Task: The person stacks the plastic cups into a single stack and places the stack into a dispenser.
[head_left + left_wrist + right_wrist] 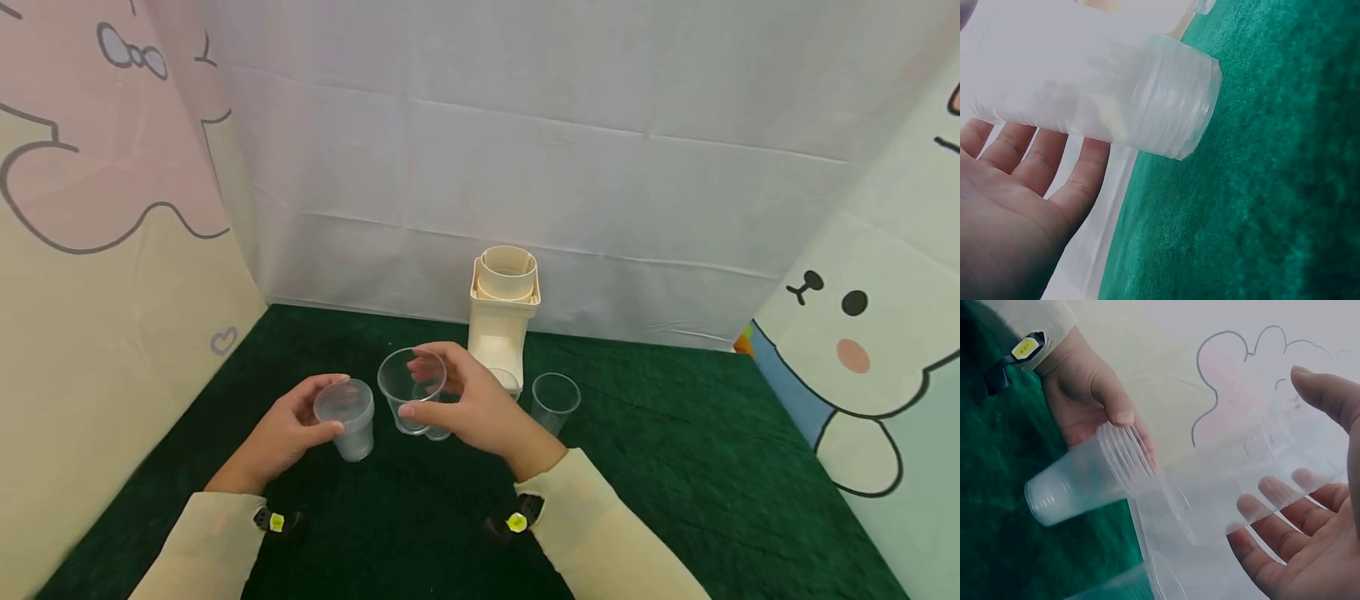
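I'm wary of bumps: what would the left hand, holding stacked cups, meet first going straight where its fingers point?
Probably the clear cup in the right hand, just past the stacked cups, though depth is unclear.
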{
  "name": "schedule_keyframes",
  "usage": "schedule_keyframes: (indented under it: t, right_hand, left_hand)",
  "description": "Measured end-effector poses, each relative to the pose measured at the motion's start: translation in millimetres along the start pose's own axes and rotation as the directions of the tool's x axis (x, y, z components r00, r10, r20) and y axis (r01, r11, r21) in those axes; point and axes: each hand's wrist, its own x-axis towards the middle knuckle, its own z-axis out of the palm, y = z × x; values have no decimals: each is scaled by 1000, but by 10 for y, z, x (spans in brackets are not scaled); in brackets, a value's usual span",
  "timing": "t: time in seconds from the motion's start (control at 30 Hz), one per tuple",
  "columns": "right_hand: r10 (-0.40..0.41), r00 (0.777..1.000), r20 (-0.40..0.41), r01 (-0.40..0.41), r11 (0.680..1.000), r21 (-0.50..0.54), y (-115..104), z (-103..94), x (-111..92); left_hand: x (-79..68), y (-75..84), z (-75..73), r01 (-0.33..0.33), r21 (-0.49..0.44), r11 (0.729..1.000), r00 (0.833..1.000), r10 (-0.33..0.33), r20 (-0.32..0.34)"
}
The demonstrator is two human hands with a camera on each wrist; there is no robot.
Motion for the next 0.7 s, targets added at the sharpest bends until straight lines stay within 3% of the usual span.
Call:
schedule_keyframes:
  t: [0.27, 0.7]
  right_hand:
    - [11, 1000, -9, -11, 1000, 20, -58, 139, 124]
    - [35, 999, -29, -35, 999, 3, -36, 257, 286]
  left_hand:
    - [5, 19, -4, 21, 18, 1000, 1000, -21, -4]
    - [2, -2, -6, -8, 6, 1000, 1000, 8, 10]
